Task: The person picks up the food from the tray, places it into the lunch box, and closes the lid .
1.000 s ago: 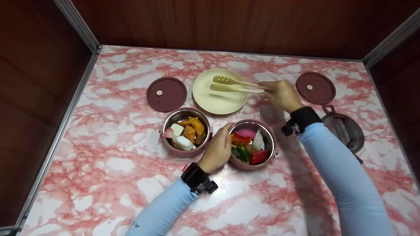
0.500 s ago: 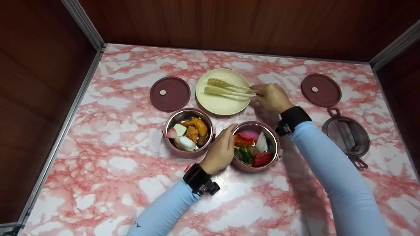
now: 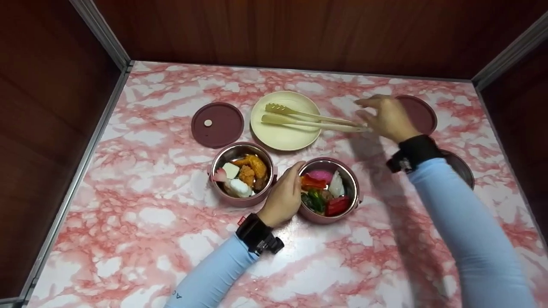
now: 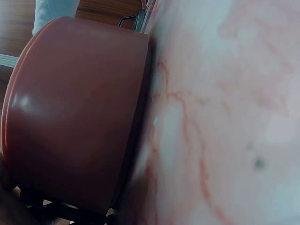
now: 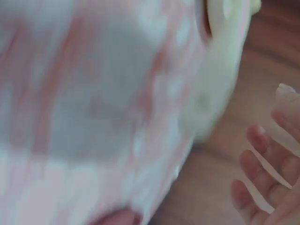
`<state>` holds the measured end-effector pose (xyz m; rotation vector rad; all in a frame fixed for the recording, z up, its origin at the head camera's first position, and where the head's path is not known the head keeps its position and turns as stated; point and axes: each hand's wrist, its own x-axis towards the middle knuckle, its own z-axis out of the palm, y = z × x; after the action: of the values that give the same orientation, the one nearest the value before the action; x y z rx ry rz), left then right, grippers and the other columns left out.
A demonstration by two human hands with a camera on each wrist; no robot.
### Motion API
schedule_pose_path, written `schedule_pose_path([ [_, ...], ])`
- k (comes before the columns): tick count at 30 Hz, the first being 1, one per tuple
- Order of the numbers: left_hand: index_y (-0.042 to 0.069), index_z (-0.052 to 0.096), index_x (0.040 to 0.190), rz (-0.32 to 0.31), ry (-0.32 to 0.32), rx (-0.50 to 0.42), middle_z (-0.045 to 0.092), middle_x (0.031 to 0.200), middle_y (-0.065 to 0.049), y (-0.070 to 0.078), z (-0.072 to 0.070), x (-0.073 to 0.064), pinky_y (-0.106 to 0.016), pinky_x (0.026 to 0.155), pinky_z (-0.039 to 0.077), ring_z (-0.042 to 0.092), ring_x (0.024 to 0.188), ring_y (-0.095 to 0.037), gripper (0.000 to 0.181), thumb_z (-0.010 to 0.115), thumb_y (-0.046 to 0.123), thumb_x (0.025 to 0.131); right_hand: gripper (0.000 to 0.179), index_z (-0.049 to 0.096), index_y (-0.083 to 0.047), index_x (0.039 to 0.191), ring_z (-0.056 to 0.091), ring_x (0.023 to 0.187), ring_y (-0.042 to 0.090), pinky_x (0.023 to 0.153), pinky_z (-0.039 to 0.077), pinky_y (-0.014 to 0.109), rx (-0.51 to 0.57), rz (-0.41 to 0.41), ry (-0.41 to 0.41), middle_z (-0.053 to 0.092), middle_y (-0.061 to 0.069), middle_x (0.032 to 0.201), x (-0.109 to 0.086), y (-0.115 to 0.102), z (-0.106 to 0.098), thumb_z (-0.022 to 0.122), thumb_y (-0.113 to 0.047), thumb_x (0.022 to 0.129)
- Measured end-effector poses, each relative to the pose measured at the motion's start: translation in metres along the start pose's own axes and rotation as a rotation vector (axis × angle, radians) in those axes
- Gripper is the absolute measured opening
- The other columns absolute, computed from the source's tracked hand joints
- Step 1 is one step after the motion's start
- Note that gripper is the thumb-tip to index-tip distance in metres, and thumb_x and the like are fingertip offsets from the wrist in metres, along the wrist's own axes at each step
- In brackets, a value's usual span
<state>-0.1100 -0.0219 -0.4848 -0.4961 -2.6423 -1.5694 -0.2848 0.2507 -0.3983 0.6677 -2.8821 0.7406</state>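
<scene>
My left hand [image 3: 282, 196] rests against the left side of a pink lunch pot [image 3: 327, 219] with a steel inside, fingers lying along its wall. In it are red, pink, green and white food pieces [image 3: 337, 205]. The left wrist view shows the pot's smooth outer wall [image 4: 79, 108] close up. Cream serving tongs [image 3: 295, 122] lie across a pale yellow plate [image 3: 286, 143], handles sticking out past its right edge. Just right of the handle ends my right hand [image 3: 387, 117] is raised, its fingers [image 5: 262, 178] spread apart with nothing between them.
A second pink pot [image 3: 239, 202] with fried pieces and white pieces stands left of my left hand. One maroon lid [image 3: 218, 128] lies behind it; another lid [image 3: 417, 113] is partly behind my right hand. My right sleeve mostly covers a dark round piece [image 3: 464, 173].
My right hand held the tongs, lowered them onto the plate, let go and moved off to the right. My left hand stays at the pot.
</scene>
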Motion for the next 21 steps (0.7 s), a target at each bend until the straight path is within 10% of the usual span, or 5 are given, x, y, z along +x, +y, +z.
schedule_pose_path([
  [8, 0.002, 0.035, 0.151, -0.028, 0.005, -0.024, 0.042, 0.151, -0.017, -0.007, -0.004, 0.004, -0.034, 0.116, 0.029, 0.040, 0.138, -0.026, 0.045, 0.030, 0.011, 0.108, 0.035, 0.071, -0.003, 0.121, 0.059, 0.082, 0.030, 0.071, 0.044, 0.037, -0.077, 0.238, -0.070, 0.069, 0.022, 0.107, -0.049, 0.045, -0.069, 0.062, -0.028, 0.098],
  [14, 0.000, 0.034, 0.151, -0.030, 0.021, -0.036, 0.041, 0.152, -0.018, -0.010, -0.007, 0.008, -0.034, 0.116, 0.028, 0.039, 0.138, -0.026, 0.045, 0.030, 0.010, 0.107, 0.035, 0.070, 0.001, 0.120, 0.061, 0.077, 0.031, 0.061, 0.041, 0.031, -0.123, 0.310, 0.026, 0.069, 0.026, 0.096, -0.086, 0.090, -0.072, 0.062, -0.025, 0.097],
  [21, -0.001, 0.035, 0.150, -0.018, 0.023, -0.047, 0.041, 0.151, -0.020, -0.012, -0.006, 0.011, -0.035, 0.116, 0.027, 0.038, 0.140, -0.027, 0.044, 0.029, 0.010, 0.108, 0.044, 0.063, 0.009, 0.124, 0.059, 0.099, 0.050, 0.080, 0.048, 0.057, -0.094, 0.416, -0.030, 0.062, 0.036, 0.112, -0.089, 0.134, -0.068, 0.057, -0.026, 0.100],
])
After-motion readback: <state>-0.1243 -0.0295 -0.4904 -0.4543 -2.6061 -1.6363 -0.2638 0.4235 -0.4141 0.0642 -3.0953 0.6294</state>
